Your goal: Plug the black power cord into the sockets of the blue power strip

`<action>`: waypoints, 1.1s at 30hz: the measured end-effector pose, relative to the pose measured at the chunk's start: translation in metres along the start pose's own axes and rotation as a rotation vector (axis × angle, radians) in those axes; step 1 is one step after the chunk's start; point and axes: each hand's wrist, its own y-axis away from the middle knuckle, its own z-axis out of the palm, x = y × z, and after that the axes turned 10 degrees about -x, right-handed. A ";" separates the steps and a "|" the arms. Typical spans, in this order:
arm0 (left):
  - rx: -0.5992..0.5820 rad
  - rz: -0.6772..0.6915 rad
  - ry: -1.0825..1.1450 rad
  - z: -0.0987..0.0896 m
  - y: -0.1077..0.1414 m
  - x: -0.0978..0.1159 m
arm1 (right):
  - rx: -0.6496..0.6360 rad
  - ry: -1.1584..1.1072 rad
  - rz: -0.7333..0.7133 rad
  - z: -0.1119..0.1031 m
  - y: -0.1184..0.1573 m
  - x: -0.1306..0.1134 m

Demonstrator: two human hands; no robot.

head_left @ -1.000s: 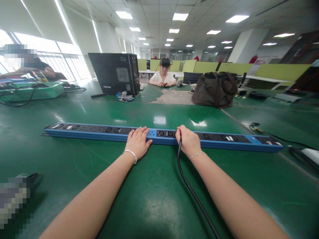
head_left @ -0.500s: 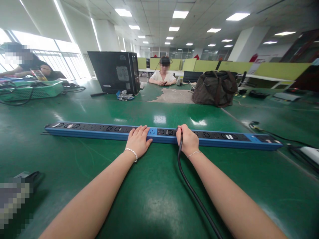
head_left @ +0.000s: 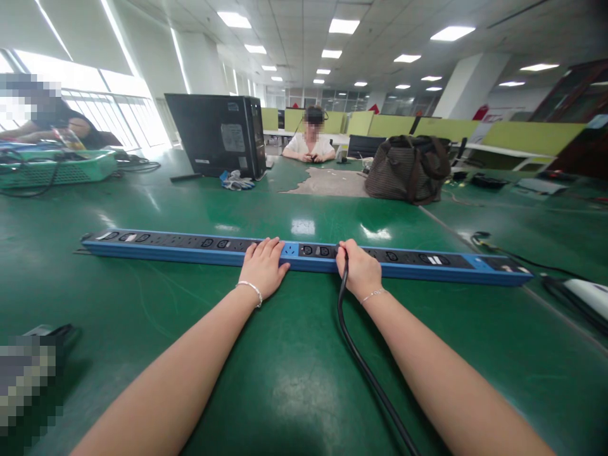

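Note:
A long blue power strip (head_left: 156, 251) with a black socket face lies across the green table before me. Over its middle, my left hand (head_left: 264, 266) is laid, fingers across the top and thumb at the near side, gripping it. A little to the right, my right hand (head_left: 360, 267) is closed around the plug end of a black power cord (head_left: 363, 361), pressed at the strip's sockets. My fingers hide the plug itself, so I cannot tell how deep it sits. From that fist the cord runs down toward the bottom edge.
Behind the strip stand a black computer case (head_left: 213, 136), a crumpled glove (head_left: 236, 181) and a brown bag (head_left: 408, 168). A green basket (head_left: 90, 166) of cables is at left. One person (head_left: 310, 145) sits opposite, another (head_left: 45, 117) at far left. A white device (head_left: 586, 297) lies right.
The view has shifted very slightly. Both hands keep their places on the strip and the cord, and I see no other clear movement.

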 end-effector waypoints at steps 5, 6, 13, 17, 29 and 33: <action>-0.001 0.004 -0.030 0.000 0.000 0.002 | 0.037 -0.033 0.022 0.005 0.001 0.001; 0.002 0.008 -0.034 0.000 0.000 0.002 | 0.044 -0.040 0.010 0.006 0.002 0.002; 0.018 0.021 -0.041 0.002 0.000 0.000 | -0.134 -0.266 -0.184 -0.003 -0.004 0.028; 0.025 0.019 -0.043 0.002 0.000 0.001 | -0.272 -0.517 -0.145 -0.014 -0.014 0.037; 0.026 0.016 -0.026 0.004 -0.002 0.010 | -0.327 -0.290 0.142 -0.026 -0.026 0.003; 0.033 0.058 -0.015 0.004 -0.001 0.009 | -0.338 -0.280 0.173 -0.026 -0.024 0.001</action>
